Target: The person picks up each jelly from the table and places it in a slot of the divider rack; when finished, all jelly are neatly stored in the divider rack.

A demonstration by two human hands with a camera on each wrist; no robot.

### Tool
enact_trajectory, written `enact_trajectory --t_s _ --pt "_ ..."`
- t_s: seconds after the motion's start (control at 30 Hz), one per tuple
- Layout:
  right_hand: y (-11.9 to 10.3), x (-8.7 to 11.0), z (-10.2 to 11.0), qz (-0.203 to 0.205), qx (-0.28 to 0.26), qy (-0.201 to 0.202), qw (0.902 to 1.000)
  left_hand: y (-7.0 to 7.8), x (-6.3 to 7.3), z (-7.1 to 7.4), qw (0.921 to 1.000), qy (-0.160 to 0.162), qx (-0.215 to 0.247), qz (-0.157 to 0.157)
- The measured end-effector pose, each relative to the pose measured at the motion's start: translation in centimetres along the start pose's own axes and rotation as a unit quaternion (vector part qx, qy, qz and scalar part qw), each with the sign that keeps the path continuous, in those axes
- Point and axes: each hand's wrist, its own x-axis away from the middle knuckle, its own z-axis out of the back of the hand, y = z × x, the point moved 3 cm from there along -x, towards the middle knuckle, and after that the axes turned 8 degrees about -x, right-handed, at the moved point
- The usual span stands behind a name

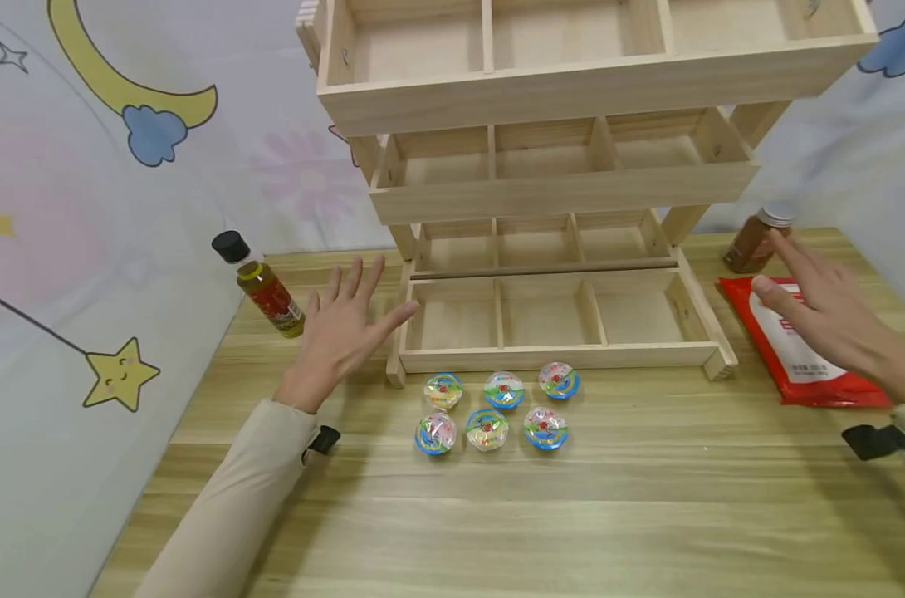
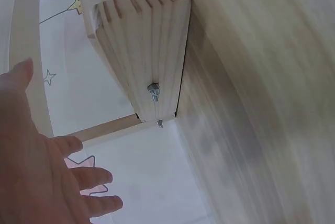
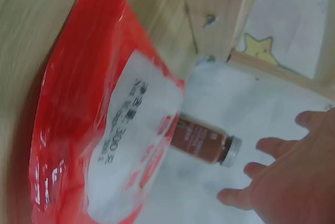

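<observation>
My left hand (image 1: 338, 336), fingers spread, is between an oil bottle (image 1: 269, 292) with a black cap and the left side of a wooden tiered rack (image 1: 550, 359). It holds nothing. In the left wrist view the rack's end panel (image 2: 141, 51) shows beside the fingers. Over a red and white bag (image 1: 804, 357) at the right hovers my right hand (image 1: 834, 307), its fingers extended and nothing in them. Behind its fingertips stands a brown jar (image 1: 755, 241) with a silver lid; the right wrist view shows the jar (image 3: 199, 139) apart from the fingers.
In front of the rack, several small sealed cups (image 1: 486, 429) lie in two rows on the wooden table (image 1: 572, 523). The rack's upper tier (image 1: 594, 91) overhangs the lower ones, and its visible compartments hold nothing. A printed cloth (image 1: 124, 249) surrounds the table.
</observation>
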Motion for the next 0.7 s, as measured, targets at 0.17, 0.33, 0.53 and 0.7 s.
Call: enact_trajectory --t_s 0.17,0.33,0.53,0.7 --pt "-1.0 0.4 0.1 -0.009 -0.088 -0.003 0.9961 -0.3 0.0 0.2 0.9984 0.017 0.053 -0.007" --pt "-2.1 1.0 0.1 -0.028 -0.155 -0.012 0.9875 -0.7 -0.3 0.1 0.9929 0.028 0.114 -0.017" --pt "-3.4 1.4 -0.6 -0.024 -0.21 -0.011 0.9774 -1.0 -0.7 0.0 0.9829 0.03 0.18 -0.024" --pt "-4.5 1.4 -1.1 0.014 -0.284 -0.027 0.9583 -0.9 -1.0 -0.2 0.9668 0.029 0.254 -0.014"
